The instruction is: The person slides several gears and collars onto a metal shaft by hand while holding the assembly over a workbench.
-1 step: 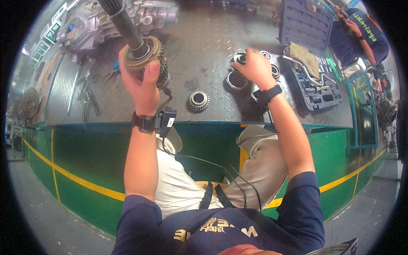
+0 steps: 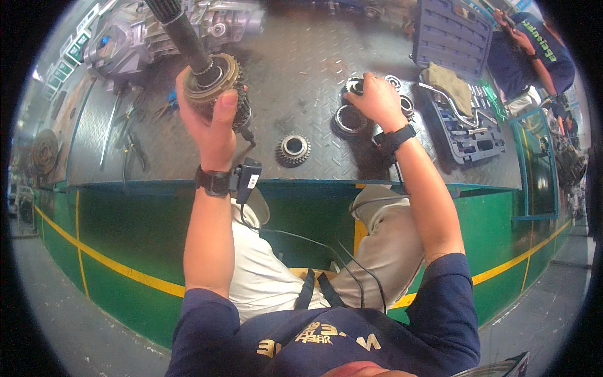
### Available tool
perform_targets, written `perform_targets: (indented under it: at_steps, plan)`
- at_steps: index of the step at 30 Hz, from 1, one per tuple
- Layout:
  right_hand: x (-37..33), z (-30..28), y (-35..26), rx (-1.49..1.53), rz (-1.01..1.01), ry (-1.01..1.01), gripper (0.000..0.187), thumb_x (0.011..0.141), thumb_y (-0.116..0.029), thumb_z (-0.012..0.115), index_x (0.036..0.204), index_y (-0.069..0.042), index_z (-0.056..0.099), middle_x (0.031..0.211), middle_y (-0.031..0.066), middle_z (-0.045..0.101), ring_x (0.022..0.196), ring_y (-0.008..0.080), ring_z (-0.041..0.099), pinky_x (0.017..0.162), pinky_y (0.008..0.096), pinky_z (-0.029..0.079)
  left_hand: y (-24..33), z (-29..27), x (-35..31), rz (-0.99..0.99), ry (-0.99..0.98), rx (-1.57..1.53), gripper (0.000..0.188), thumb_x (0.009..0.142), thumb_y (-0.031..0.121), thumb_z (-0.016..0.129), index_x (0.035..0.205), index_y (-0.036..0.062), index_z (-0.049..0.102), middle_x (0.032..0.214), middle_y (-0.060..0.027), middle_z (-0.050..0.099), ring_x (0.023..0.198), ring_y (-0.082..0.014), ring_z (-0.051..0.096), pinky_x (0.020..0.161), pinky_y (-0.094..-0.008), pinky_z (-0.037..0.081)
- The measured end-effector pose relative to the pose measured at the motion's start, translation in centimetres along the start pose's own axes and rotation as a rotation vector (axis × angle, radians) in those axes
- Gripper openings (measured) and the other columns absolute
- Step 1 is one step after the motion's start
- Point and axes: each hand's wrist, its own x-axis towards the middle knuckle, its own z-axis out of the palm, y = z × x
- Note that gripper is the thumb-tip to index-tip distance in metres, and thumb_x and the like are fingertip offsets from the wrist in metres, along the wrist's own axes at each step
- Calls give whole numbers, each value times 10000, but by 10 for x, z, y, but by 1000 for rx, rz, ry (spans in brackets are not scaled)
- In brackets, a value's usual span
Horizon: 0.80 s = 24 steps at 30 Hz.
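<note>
My left hand is wrapped round a transmission gear shaft that stands tilted over the left of the bench. The thumb presses against the bronze-coloured ring and toothed gears on it. At the right, my right hand is closed on a small gear ring, thumb and fingers at its edge; the palm side is hidden. Just below that hand lies a dark toothed sleeve. Another ring shows beside the knuckles. A single gear lies flat between my hands, near the bench's front edge.
A metal gearbox housing fills the back left. Pliers lie at the left. An open socket set case with a cloth stands at the right. Another person is beyond it. The workbench has a patterned metal top.
</note>
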Motion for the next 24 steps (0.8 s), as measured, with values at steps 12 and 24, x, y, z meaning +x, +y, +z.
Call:
perform_targets:
  at_steps: [12,24]
  plan:
    - [-61,-48,-14,459,-165,-53,609,741,-322,878,1233,-11,701,1087,213,720,1013,387,695,901,447,550,4,-1,-4,-30,32,-26,716,897,367,830,1399,8,467,1197,-112,659,995,-169,671,856,-366,616]
    - [-67,-32,-13,453,-149,-73,639,758,-342,900,1254,-41,635,1154,198,681,1098,414,648,958,481,515,5,1,-1,-24,31,-5,710,888,391,832,1369,3,482,1169,-119,667,949,-188,686,837,-366,617]
